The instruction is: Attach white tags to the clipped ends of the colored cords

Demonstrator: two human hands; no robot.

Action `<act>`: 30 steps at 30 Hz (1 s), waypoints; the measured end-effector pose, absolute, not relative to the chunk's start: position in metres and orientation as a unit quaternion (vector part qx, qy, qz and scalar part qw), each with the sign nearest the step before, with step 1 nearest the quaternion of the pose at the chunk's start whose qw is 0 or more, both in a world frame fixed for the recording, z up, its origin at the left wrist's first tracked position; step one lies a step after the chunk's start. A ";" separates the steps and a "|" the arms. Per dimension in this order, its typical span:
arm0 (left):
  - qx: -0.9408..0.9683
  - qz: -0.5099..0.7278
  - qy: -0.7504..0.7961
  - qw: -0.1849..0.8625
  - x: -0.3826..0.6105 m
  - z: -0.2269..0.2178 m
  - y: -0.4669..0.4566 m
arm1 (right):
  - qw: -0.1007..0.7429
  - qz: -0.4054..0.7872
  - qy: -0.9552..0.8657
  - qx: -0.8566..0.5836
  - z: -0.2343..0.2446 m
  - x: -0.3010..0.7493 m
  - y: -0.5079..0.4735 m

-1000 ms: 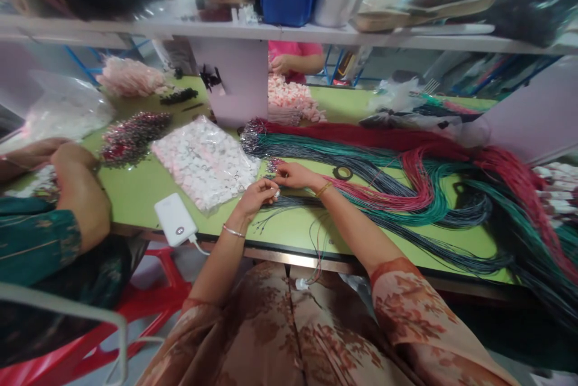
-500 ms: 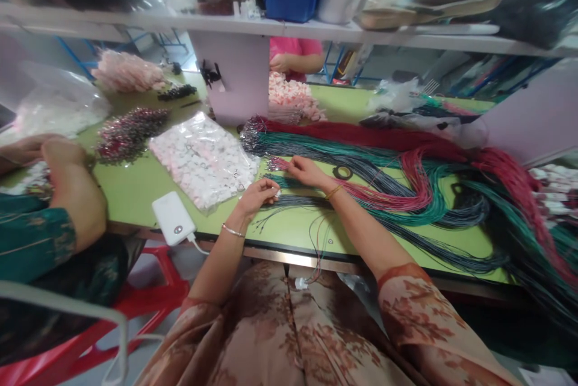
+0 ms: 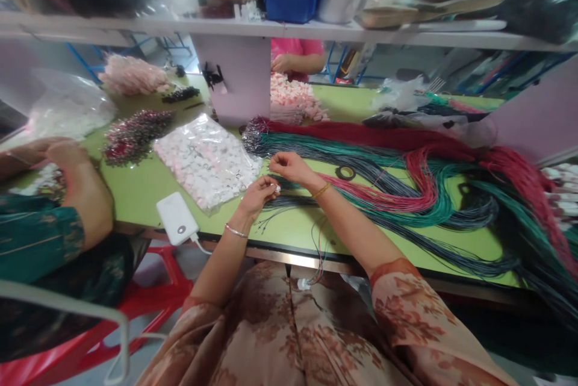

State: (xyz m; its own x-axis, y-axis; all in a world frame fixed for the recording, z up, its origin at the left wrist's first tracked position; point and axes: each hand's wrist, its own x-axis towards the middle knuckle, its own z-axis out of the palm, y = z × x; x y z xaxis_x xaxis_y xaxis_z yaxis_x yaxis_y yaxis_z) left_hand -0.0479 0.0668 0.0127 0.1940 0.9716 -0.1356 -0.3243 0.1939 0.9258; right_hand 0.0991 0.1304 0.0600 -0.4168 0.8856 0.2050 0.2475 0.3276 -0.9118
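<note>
My left hand (image 3: 258, 198) is closed in a pinch on a small white plastic connector (image 3: 277, 189), just above the table edge side of the wires. My right hand (image 3: 293, 168) is closed too, thumb and fingertips together over the ends of the pink-red wires (image 3: 383, 192); whatever lies between those fingertips is hidden. Under both hands run green wires (image 3: 419, 214) and dark grey wires (image 3: 433, 246), laid lengthwise on the table. A white connector with a few wires (image 3: 304, 283) hangs at the table's front edge, by my lap.
Beside my left hand lie a clear bag of white connectors (image 3: 208, 163) and a white power bank (image 3: 177, 218) with a cable. A black tape roll (image 3: 345, 173) sits among the wires. A co-worker's arm (image 3: 88, 193) rests at the left; a shelf (image 3: 289, 28) crosses above.
My right hand has shifted slightly left and up, so its fingers now cover the metal-tipped ends of the pink-red wires. My left hand keeps its pinch on the connector, nearly still.
</note>
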 end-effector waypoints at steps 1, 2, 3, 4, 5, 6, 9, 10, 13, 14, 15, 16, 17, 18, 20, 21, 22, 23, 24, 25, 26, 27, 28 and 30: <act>0.393 0.497 0.396 0.665 -0.048 0.012 0.067 | 0.377 0.427 -0.722 -0.393 0.059 0.102 0.127; 0.381 0.503 0.388 0.672 -0.049 0.012 0.067 | 0.381 0.427 -0.718 -0.395 0.058 0.105 0.123; 0.367 0.509 0.380 0.680 -0.049 0.012 0.068 | 0.384 0.427 -0.714 -0.399 0.056 0.110 0.118; 0.355 0.514 0.373 0.687 -0.049 0.012 0.068 | 0.387 0.427 -0.710 -0.405 0.053 0.114 0.113; 0.345 0.518 0.365 0.693 -0.049 0.013 0.068 | 0.388 0.426 -0.706 -0.412 0.051 0.119 0.108; 0.338 0.522 0.358 0.697 -0.049 0.013 0.068 | 0.388 0.423 -0.703 -0.420 0.048 0.124 0.103; 0.332 0.528 0.338 0.704 -0.049 0.014 0.068 | 0.380 0.397 -0.710 -0.440 0.043 0.132 0.088; 0.335 0.529 0.333 0.705 -0.049 0.014 0.068 | 0.378 0.383 -0.716 -0.444 0.041 0.134 0.084; 0.345 0.530 0.322 0.705 -0.048 0.014 0.068 | 0.383 0.341 -0.726 -0.458 0.038 0.133 0.076; 0.348 0.531 0.319 0.704 -0.048 0.015 0.067 | 0.385 0.331 -0.726 -0.464 0.037 0.133 0.075; 0.351 0.532 0.318 0.702 -0.047 0.016 0.067 | 0.387 0.327 -0.723 -0.469 0.036 0.132 0.075; 0.355 0.532 0.319 0.699 -0.047 0.017 0.067 | 0.386 0.327 -0.721 -0.473 0.035 0.132 0.074; 0.358 0.533 0.321 0.696 -0.047 0.017 0.066 | 0.384 0.331 -0.720 -0.475 0.034 0.131 0.075; 0.363 0.534 0.325 0.692 -0.046 0.018 0.066 | 0.381 0.338 -0.717 -0.476 0.033 0.131 0.075; 0.375 0.535 0.336 0.678 -0.045 0.018 0.065 | 0.378 0.354 -0.709 -0.479 0.032 0.129 0.075; 0.385 0.537 0.344 0.668 -0.044 0.018 0.064 | 0.380 0.364 -0.702 -0.480 0.031 0.127 0.074; 0.397 0.538 0.353 0.654 -0.042 0.017 0.063 | 0.384 0.374 -0.693 -0.483 0.031 0.126 0.074; 0.410 0.538 0.364 0.640 -0.041 0.016 0.063 | 0.386 0.384 -0.684 -0.485 0.030 0.124 0.073; 0.423 0.538 0.373 0.627 -0.039 0.015 0.062 | 0.388 0.395 -0.676 -0.486 0.030 0.123 0.073; 0.432 0.536 0.381 0.617 -0.038 0.014 0.062 | 0.389 0.403 -0.671 -0.485 0.030 0.122 0.072; 0.435 0.534 0.387 0.613 -0.037 0.014 0.062 | 0.391 0.405 -0.670 -0.484 0.030 0.121 0.071; 0.432 0.533 0.392 0.613 -0.037 0.013 0.062 | 0.393 0.402 -0.672 -0.482 0.031 0.121 0.071; 0.425 0.533 0.395 0.616 -0.036 0.013 0.062 | 0.394 0.394 -0.679 -0.478 0.031 0.121 0.070; 0.409 0.535 0.398 0.623 -0.036 0.013 0.062 | 0.391 0.374 -0.696 -0.473 0.032 0.122 0.068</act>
